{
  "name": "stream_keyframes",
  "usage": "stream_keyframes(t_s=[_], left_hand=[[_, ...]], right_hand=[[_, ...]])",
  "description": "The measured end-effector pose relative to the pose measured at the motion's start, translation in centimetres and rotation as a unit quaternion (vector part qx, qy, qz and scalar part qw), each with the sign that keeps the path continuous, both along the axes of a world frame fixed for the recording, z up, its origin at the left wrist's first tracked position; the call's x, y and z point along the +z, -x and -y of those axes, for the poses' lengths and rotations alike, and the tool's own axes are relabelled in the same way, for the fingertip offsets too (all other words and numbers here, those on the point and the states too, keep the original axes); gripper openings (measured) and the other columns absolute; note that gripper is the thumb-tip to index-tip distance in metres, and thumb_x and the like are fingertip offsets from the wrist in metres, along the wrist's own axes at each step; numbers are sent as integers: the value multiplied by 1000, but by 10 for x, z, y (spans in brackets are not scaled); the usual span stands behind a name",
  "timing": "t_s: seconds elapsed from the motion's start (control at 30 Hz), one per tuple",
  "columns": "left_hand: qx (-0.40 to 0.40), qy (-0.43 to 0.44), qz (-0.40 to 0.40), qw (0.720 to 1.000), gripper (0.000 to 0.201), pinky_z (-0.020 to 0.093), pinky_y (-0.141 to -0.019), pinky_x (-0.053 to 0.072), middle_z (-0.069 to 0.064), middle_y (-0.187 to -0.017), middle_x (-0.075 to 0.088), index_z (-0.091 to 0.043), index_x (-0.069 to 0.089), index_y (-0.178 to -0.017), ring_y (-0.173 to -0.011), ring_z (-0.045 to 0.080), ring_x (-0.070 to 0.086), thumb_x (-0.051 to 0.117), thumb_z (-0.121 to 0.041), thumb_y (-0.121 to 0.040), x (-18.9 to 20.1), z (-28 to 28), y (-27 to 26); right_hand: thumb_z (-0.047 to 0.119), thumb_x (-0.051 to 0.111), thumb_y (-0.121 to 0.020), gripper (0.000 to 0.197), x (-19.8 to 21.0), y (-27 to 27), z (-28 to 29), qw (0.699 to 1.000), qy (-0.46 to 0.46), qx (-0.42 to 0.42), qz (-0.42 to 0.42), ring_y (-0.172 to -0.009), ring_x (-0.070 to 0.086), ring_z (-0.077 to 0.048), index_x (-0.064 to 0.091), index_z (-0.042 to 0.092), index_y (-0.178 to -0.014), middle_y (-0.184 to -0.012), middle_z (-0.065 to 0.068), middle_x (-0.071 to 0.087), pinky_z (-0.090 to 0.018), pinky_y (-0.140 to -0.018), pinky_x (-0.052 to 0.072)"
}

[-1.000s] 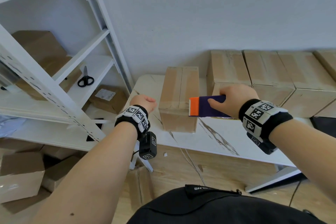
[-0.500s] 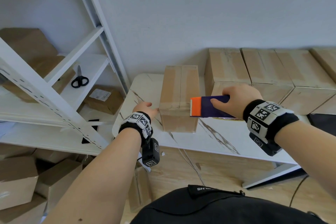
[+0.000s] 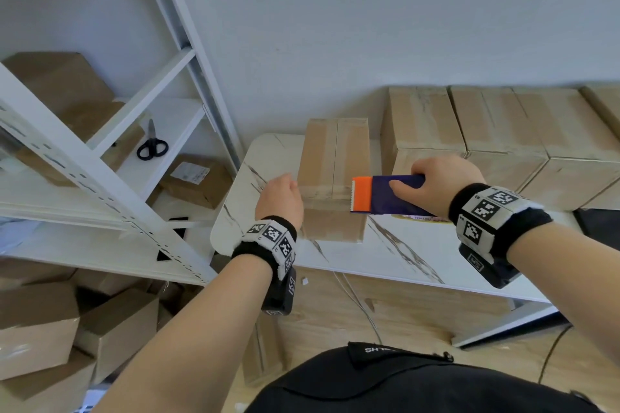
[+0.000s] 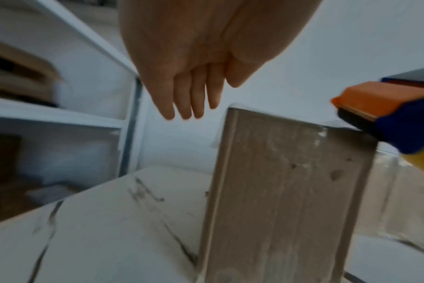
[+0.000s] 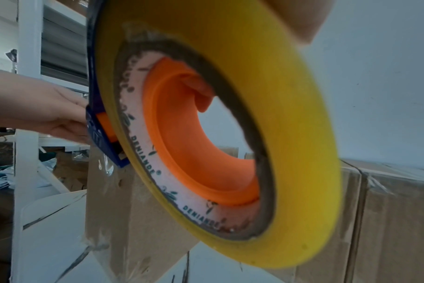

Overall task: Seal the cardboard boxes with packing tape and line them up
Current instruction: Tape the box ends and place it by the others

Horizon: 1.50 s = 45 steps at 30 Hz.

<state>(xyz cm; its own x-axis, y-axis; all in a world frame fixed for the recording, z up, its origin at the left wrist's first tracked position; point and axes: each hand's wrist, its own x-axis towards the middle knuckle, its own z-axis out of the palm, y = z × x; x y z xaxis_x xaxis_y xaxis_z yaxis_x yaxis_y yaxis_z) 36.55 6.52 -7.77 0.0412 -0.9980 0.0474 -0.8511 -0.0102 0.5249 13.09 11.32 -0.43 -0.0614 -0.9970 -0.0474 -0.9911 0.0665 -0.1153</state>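
A narrow cardboard box [image 3: 333,174] stands on the white marble table [image 3: 396,251], tape running along its top seam and down its near face [image 4: 286,201]. My right hand [image 3: 436,183] grips a blue and orange tape dispenser [image 3: 385,194], whose orange cutter end sits at the box's near top edge. The yellow tape roll [image 5: 230,122] fills the right wrist view. My left hand [image 3: 280,196] hovers beside the box's left side, fingers [image 4: 191,99] straight and together, holding nothing.
Three sealed boxes [image 3: 503,131] stand in a row against the wall at the right. A white metal shelf [image 3: 100,157] on the left holds scissors [image 3: 151,146] and parcels. More boxes [image 3: 40,325] lie on the floor at lower left.
My left hand has moved right, up to the box's near left corner. The dispenser stays at the box's near top edge.
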Motion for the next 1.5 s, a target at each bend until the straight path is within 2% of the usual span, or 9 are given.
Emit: stream_keyframes(t_s=[0.1,0.2,0.43,0.67,0.83,0.97,1.13,1.23,1.5], left_hand=[[-125,52,99,986,43,36,-115,21,6,-151,34,-13,35,-144,-139,21,29,30,-24,-102,1,-11,23],[-193,8,189,963,51,36,-118,4,5,-158,13,-11,18,-150,-146,17,8,23,-30,-103,-6,-19,41],[-222,-38,252,941,61,37,-118,-1,4,-159,-1,-13,3,-152,-147,16,-2,23,-40,-101,-12,-21,39],[-216,-37,269,938,68,34,-117,-3,2,-160,-3,-16,-1,-152,-146,14,-5,31,-45,-99,-16,-22,38],[-214,-45,279,935,69,34,-117,-5,1,-159,-7,-16,-5,-151,-146,14,-7,31,-43,-99,-15,-22,39],[-209,-60,291,932,71,33,-116,-6,1,-159,-9,-16,-7,-151,-146,14,-8,30,-46,-98,-12,-22,42],[-204,-93,309,924,76,37,-118,-3,3,-159,-11,-16,-8,-151,-146,16,-9,31,-52,-96,0,-22,47],[-183,-45,332,924,78,38,-118,-5,3,-158,-16,-14,-8,-150,-145,17,-13,33,-51,-96,1,-37,61],[-173,-15,249,953,68,37,-119,0,1,-160,3,-17,8,-151,-146,16,1,42,-36,-96,-8,-57,95]], right_hand=[[59,43,-87,45,-1,2,0,1000,-2,2,4,-59,48,-11,57,18,-74,-64,3,54,-20,-48,30],[59,43,-87,46,-2,4,1,1000,-6,9,5,-61,49,-12,58,18,-76,-66,2,56,-21,-48,32],[59,42,-88,45,-4,10,1,999,-16,24,15,-58,45,-9,56,18,-77,-65,3,53,-21,-47,31],[59,41,-88,45,-8,22,1,997,-22,48,58,-59,49,-11,51,21,-66,-63,3,53,-22,-48,32],[58,44,-87,45,-13,53,-6,997,-2,22,76,-62,52,-17,53,19,-65,-63,0,55,-25,-53,36],[57,43,-88,45,-17,77,-17,998,-14,10,67,-59,50,-14,52,19,-65,-62,0,54,-24,-49,31],[55,42,-91,45,-24,71,-15,997,-30,21,67,-55,45,-11,52,16,-70,-61,0,51,-22,-46,28],[55,42,-91,46,-29,67,-15,996,-31,27,75,-55,44,-13,49,15,-68,-61,-1,50,-23,-46,28],[56,40,-91,46,-36,62,-15,995,-33,37,87,-57,45,-13,49,15,-72,-63,-2,51,-24,-47,30]])
